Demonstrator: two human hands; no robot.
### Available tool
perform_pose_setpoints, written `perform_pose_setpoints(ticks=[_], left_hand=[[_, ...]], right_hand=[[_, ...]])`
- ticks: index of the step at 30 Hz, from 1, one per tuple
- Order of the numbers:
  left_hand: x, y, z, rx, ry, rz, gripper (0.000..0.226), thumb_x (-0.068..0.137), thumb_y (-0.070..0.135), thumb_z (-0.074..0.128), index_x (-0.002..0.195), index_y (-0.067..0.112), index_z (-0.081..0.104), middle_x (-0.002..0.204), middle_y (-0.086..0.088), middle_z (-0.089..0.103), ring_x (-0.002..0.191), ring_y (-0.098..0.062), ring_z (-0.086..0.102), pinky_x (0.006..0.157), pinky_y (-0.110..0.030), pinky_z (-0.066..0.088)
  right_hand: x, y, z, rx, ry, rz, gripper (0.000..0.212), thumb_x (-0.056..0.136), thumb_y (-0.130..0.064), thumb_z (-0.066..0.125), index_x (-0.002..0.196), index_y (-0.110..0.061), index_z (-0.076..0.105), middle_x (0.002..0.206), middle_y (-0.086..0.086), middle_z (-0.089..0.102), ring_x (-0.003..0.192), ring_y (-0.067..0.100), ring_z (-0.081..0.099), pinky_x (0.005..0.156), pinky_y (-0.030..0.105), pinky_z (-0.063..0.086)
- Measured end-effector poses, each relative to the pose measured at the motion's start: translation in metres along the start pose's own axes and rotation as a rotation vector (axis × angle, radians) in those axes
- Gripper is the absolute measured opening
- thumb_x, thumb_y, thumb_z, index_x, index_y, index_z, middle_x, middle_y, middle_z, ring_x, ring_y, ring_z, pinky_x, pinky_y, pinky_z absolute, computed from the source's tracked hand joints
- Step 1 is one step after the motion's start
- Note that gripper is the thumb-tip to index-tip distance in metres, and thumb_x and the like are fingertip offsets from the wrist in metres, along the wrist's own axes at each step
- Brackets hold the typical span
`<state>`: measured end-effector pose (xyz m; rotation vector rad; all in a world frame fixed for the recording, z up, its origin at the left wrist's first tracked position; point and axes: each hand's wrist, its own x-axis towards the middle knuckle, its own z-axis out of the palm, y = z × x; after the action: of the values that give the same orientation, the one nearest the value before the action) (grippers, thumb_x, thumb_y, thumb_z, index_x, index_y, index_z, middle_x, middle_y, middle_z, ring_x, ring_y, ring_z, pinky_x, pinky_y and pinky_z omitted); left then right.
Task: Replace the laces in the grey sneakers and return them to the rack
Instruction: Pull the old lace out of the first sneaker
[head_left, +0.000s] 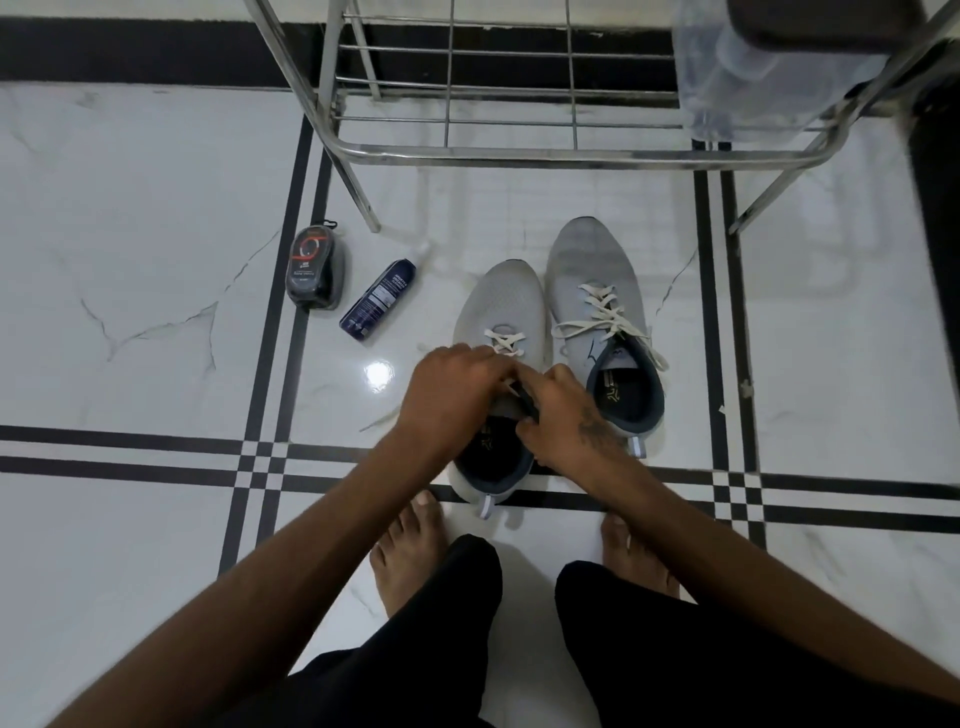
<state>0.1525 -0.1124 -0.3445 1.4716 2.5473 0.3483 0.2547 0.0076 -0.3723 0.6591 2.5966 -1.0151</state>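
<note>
Hands, left (457, 389) and right (563, 415), pinched the lace (511, 387) over my near grey sneaker (501, 306) on the floor (156, 234).

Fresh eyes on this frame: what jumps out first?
Both hands, left hand and right hand, work a white lace on the near grey sneaker at centre; its laced twin sits just right. Behind stands a steel rack; a spray can lies to the left.

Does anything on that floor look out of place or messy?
Slightly. A dark blue spray can lies tipped on its side on the white marble floor, and the right grey sneaker's white laces trail loose and untied.
</note>
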Motion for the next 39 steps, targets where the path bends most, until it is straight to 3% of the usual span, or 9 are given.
perform_pose_setpoints(ticks=[4, 8, 11, 13, 17, 21, 28, 35, 39], left_hand=[[0.001, -0.020, -0.009, -0.173, 0.203, -0.166, 0.009, 0.081, 0.024, 0.068, 0.081, 0.015, 0.071, 0.077, -0.002, 0.067, 0.080, -0.026, 0.059, 0.067, -0.033, 0.043], [-0.025, -0.074, -0.017, -0.562, 0.452, -0.922, 0.008, 0.094, 0.022, 0.060, 0.097, 0.015, 0.062, 0.093, 0.002, 0.065, 0.097, -0.025, 0.063, 0.080, -0.035, 0.047], [-0.040, -0.075, -0.013, -0.036, 0.168, -0.697, 0.054, 0.090, 0.024, 0.066, 0.139, 0.010, 0.046, 0.141, -0.019, 0.047, 0.128, -0.039, 0.045, 0.102, -0.048, 0.041], [-0.037, -0.043, -0.004, -0.090, 0.139, -0.447, 0.076, 0.088, 0.034, 0.068, 0.151, 0.012, 0.032, 0.148, -0.018, 0.040, 0.132, -0.034, 0.042, 0.103, -0.048, 0.043], [-0.025, -0.005, 0.016, -0.195, -0.020, -0.317, 0.047, 0.090, 0.044, 0.065, 0.132, 0.025, 0.057, 0.113, -0.002, 0.063, 0.099, -0.025, 0.064, 0.075, -0.031, 0.045], [-0.028, -0.010, 0.015, -0.357, 0.035, -0.362, 0.038, 0.092, 0.024, 0.065, 0.130, 0.023, 0.065, 0.113, -0.003, 0.063, 0.089, -0.022, 0.068, 0.079, -0.035, 0.051], [-0.037, -0.023, 0.012, -0.411, -0.006, -0.406, 0.043, 0.090, 0.021, 0.068, 0.132, 0.025, 0.063, 0.119, -0.001, 0.056, 0.087, -0.020, 0.068, 0.081, -0.032, 0.054], [-0.041, -0.023, 0.013, -0.448, -0.027, -0.378, 0.048, 0.087, 0.021, 0.073, 0.133, 0.028, 0.061, 0.114, 0.001, 0.053, 0.078, -0.015, 0.068, 0.077, -0.029, 0.055], [-0.047, -0.035, 0.017, -0.489, -0.061, -0.405, 0.050, 0.086, 0.022, 0.074, 0.133, 0.033, 0.060, 0.121, 0.004, 0.050, 0.074, -0.009, 0.066, 0.069, -0.014, 0.044]], right_hand=[[0.003, -0.001, -0.003, 0.029, -0.009, 0.025, 0.080, 0.086, -0.010, 0.061, 0.152, -0.042, 0.030, 0.107, 0.000, 0.036, 0.105, 0.029, 0.053, 0.094, 0.035, 0.048], [-0.001, 0.006, -0.004, 0.058, -0.013, 0.064, 0.079, 0.089, -0.012, 0.060, 0.153, -0.042, 0.027, 0.113, 0.000, 0.036, 0.114, 0.029, 0.051, 0.100, 0.034, 0.044], [-0.002, 0.002, -0.005, 0.031, -0.034, 0.074, 0.078, 0.089, -0.014, 0.059, 0.154, -0.041, 0.024, 0.124, 0.005, 0.040, 0.117, 0.031, 0.051, 0.103, 0.038, 0.046], [-0.004, -0.003, -0.006, -0.023, -0.015, 0.050, 0.075, 0.089, -0.017, 0.060, 0.152, -0.041, 0.027, 0.124, 0.005, 0.040, 0.110, 0.030, 0.054, 0.096, 0.040, 0.050], [0.000, -0.014, -0.011, -0.249, 0.173, -0.163, 0.035, 0.091, -0.028, 0.064, 0.126, -0.026, 0.057, 0.123, 0.001, 0.044, 0.099, 0.022, 0.057, 0.072, 0.034, 0.052], [0.020, -0.022, -0.018, -0.430, 0.141, -0.296, 0.015, 0.096, -0.028, 0.060, 0.104, -0.015, 0.064, 0.109, 0.003, 0.053, 0.101, 0.022, 0.054, 0.068, 0.032, 0.041], [0.013, -0.001, -0.038, 0.232, 0.424, 0.161, 0.009, 0.091, -0.013, 0.057, 0.088, -0.019, 0.061, 0.097, -0.005, 0.058, 0.081, 0.013, 0.057, 0.062, 0.012, 0.038], [0.023, -0.035, -0.013, -0.529, -0.067, -0.393, 0.024, 0.096, -0.032, 0.059, 0.111, -0.015, 0.066, 0.115, 0.004, 0.056, 0.114, 0.024, 0.048, 0.087, 0.036, 0.045], [0.019, -0.018, -0.042, 0.092, 0.355, -0.015, 0.012, 0.093, -0.019, 0.063, 0.082, -0.018, 0.060, 0.094, -0.004, 0.054, 0.079, 0.006, 0.052, 0.068, 0.022, 0.047]])
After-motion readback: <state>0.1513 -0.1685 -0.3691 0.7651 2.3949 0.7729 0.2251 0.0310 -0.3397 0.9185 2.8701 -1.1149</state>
